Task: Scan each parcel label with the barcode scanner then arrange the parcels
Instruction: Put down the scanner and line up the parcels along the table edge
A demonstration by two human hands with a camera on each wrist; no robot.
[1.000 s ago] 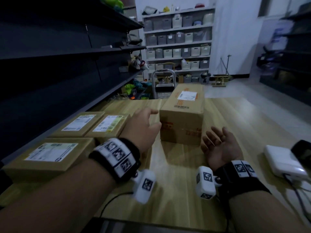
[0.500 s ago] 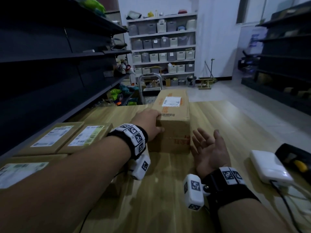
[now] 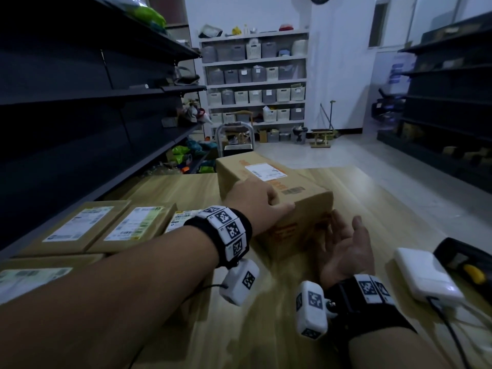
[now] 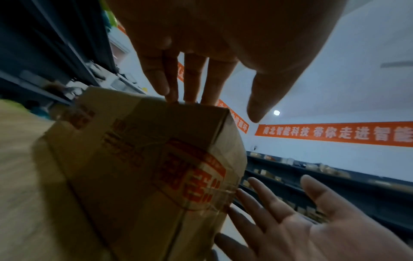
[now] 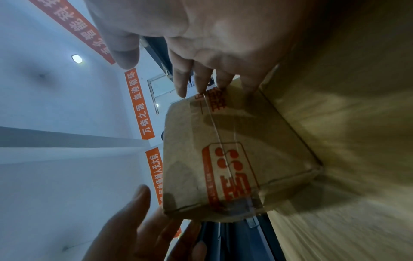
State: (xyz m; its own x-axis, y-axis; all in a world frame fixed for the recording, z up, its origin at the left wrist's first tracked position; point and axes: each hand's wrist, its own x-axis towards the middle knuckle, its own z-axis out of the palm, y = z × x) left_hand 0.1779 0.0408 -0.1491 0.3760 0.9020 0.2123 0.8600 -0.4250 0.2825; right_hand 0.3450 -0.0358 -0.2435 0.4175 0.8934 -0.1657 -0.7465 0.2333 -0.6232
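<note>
One box (image 3: 277, 193) at twelve o'clock: left hand (image 3: 255, 201) flat on top, right hand (image 3: 346, 249) spread beside it. Four parcels (image 3: 80, 225) at nine o'clock.

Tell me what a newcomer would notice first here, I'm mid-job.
The tall cardboard parcel mid-table, turned at an angle, label up: the left hand rests on its near top edge and the right hand lies open, palm up, at its near right corner. Flat labelled parcels sit along the left edge; the barcode scanner lies unused at far right.
</note>
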